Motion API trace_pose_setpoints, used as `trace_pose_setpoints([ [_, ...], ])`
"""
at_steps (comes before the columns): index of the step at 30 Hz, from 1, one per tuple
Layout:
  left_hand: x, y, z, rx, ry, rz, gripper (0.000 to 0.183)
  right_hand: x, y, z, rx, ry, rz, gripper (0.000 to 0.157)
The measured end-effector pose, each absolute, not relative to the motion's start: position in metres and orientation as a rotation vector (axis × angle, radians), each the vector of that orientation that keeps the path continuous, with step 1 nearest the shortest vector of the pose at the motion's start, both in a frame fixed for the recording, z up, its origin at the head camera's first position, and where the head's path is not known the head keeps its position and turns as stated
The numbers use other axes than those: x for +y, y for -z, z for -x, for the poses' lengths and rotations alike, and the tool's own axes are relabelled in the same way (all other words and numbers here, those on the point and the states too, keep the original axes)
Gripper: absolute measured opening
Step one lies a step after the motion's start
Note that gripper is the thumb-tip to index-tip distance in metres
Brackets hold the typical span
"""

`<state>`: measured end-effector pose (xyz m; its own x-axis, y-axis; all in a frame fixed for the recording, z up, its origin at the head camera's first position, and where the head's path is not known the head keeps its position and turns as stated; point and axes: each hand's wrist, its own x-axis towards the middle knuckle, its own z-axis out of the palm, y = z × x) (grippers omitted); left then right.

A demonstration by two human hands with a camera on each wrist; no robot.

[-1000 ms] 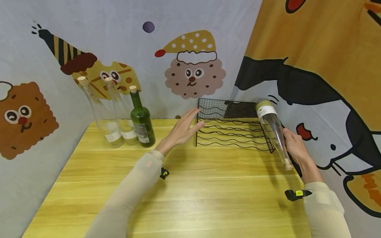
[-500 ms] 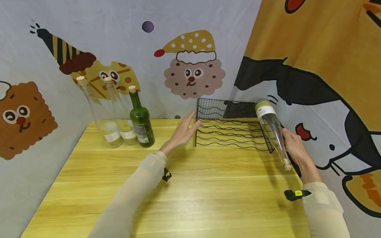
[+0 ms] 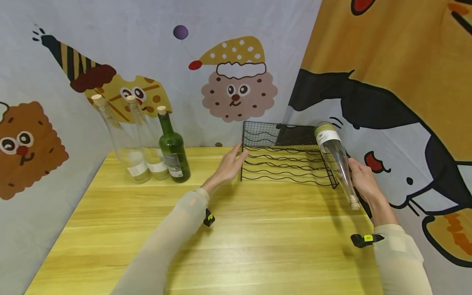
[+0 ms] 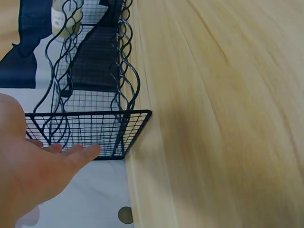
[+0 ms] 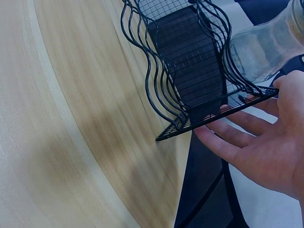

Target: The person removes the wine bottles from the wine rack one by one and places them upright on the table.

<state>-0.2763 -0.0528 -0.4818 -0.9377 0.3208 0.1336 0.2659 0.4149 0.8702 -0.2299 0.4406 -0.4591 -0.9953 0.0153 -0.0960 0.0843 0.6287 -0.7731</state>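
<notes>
A black wire bottle rack [image 3: 287, 157] stands at the back of the table. On its top right end lies a clear glass bottle [image 3: 333, 153], its corked neck toward me; the right wrist view catches part of that bottle [image 5: 254, 52]. My left hand [image 3: 228, 166] is at the rack's left side, fingers extended along the mesh end panel [image 4: 90, 130]. At the right side, my right hand [image 3: 363, 178] lays its outstretched fingers [image 5: 232, 135] against the outside of the other end panel, the thumb near its top corner. Neither hand grips the bottle.
Two clear corked bottles [image 3: 138, 170] [image 3: 157, 167] and a green corked bottle [image 3: 173, 147] stand upright at the back left of the wooden table [image 3: 273, 233]. A cartoon-printed cloth [image 3: 155, 49] hangs close behind and to the right.
My left hand has come down slightly, and its fingers have drawn closer to the rack's left end. Rack, bottle and right hand keep nearly the same places; the view has shifted a little.
</notes>
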Motion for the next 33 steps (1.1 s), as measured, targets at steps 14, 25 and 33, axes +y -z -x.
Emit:
trace_pose_setpoints([
  [14,-0.0526,0.479,0.2732,2.477,-1.691,-0.442,0.075,0.4393,0.4556,0.2298,2.765,1.329,-0.097,0.085],
  [25,-0.0521,0.4786,0.2739,2.444,-1.73,-0.412,0.073,0.4385,0.4561,0.2309,2.809,1.3,-0.084,0.086],
  [33,-0.0493,0.4781,0.272,2.42,-1.762,-0.388,0.07,0.4385,0.4603,0.2288,2.906,1.287,-0.112,0.082],
])
